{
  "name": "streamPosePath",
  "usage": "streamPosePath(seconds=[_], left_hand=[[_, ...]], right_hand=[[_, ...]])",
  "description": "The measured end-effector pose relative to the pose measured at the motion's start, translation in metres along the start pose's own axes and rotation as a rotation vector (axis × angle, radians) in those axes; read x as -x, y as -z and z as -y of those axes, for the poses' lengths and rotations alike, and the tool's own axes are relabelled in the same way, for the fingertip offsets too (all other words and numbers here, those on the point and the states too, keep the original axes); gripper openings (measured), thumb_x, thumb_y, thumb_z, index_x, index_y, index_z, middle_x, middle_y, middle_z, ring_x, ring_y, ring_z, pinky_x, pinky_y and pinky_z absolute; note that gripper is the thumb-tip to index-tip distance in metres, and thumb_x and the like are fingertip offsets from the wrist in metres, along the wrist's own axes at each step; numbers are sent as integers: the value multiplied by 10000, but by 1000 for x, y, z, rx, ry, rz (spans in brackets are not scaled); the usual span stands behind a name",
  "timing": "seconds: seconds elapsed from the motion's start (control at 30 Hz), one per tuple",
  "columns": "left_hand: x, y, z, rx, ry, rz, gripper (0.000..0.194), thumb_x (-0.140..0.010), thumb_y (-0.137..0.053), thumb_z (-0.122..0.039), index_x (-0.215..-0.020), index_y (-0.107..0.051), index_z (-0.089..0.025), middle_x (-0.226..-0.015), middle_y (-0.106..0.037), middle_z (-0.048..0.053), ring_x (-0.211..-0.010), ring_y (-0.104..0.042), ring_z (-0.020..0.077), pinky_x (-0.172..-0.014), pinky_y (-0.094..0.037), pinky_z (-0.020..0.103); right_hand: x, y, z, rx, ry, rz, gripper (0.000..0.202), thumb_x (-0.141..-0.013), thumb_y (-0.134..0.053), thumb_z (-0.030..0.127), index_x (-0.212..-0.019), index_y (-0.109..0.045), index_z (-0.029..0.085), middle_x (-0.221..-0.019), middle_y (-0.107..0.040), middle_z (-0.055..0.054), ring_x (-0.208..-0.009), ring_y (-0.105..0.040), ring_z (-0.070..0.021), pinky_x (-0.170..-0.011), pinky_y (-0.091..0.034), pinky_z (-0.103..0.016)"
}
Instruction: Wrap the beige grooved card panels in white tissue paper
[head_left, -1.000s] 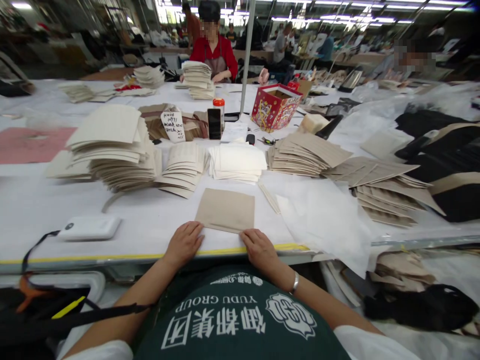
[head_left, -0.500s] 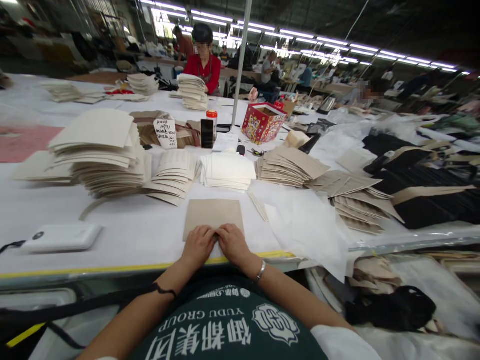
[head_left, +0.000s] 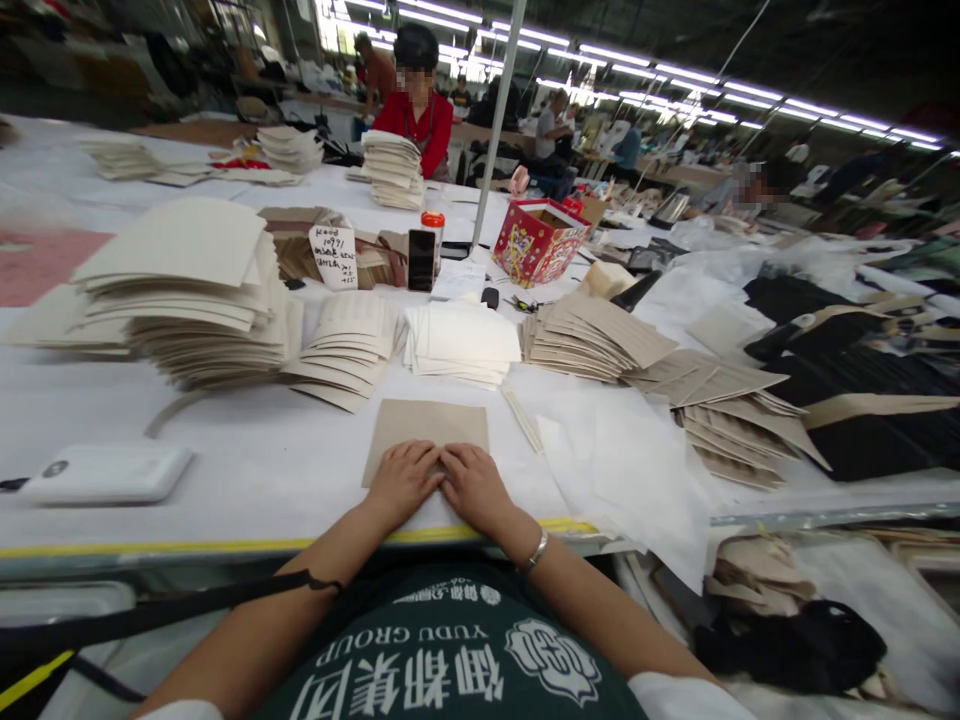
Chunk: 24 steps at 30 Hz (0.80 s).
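A beige rectangular panel [head_left: 430, 422] lies flat on the white-covered table in front of me. My left hand [head_left: 406, 482] rests on its near part, palm down with the fingers stretched over it. Beside it my right hand [head_left: 474, 486] lies the same way on the panel's near right part, the two hands' fingertips almost meeting. Both hands are open and press on the panel without gripping it. The panel's near edge is hidden under them. Just beyond stands a pile of white sheets [head_left: 461, 340].
Stacks of cream panels [head_left: 180, 250] stand left, beige pieces [head_left: 592, 335] right. Thin white sheets [head_left: 630, 460] hang over the table edge. A white power bank [head_left: 109, 474], a phone [head_left: 421, 260], a red box [head_left: 540, 243] and a pole [head_left: 499, 120] are around. A co-worker [head_left: 416, 115] stands opposite.
My fingers were bunched together at the panel's near part; now they are flatter and spread over it. The hands have shifted slightly apart. The view has tilted a little.
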<state>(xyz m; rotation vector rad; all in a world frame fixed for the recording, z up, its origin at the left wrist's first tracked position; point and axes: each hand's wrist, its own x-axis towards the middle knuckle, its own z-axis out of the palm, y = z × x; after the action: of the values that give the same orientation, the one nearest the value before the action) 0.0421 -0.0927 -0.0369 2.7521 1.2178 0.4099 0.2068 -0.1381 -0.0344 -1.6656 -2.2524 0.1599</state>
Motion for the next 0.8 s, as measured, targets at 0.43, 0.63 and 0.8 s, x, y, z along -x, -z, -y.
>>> streamPosePath(seconds=[0.43,0.63,0.8], left_hand=[[-2,11,10,-202,144,61,507,-693,-510,-638,-849,-568,-160,-827,-554,91,-808,-502,252,-684,-398,362],[-7,7,2,-118,-56,85,268,-764,-556,-433,-942,-557,-232,-945,-566,50,-876,-498,228,-729,-381,356],[-8,0,9,-79,8,1,324,-779,-513,-478,-903,-580,-187,-925,-573,81,-888,-498,234,-761,-383,359]], right_hand=[[-3,3,-16,92,-171,-10,297,-741,-595,453,-816,-547,170,-833,-524,-64,-824,-448,-210,-754,-366,-337],[-8,1,-8,42,-25,12,97,-797,-516,189,-886,-555,200,-889,-529,-42,-846,-441,-185,-754,-339,-303],[-9,0,-10,22,-70,3,113,-787,-540,264,-846,-563,171,-846,-527,-59,-832,-438,-194,-746,-340,-311]])
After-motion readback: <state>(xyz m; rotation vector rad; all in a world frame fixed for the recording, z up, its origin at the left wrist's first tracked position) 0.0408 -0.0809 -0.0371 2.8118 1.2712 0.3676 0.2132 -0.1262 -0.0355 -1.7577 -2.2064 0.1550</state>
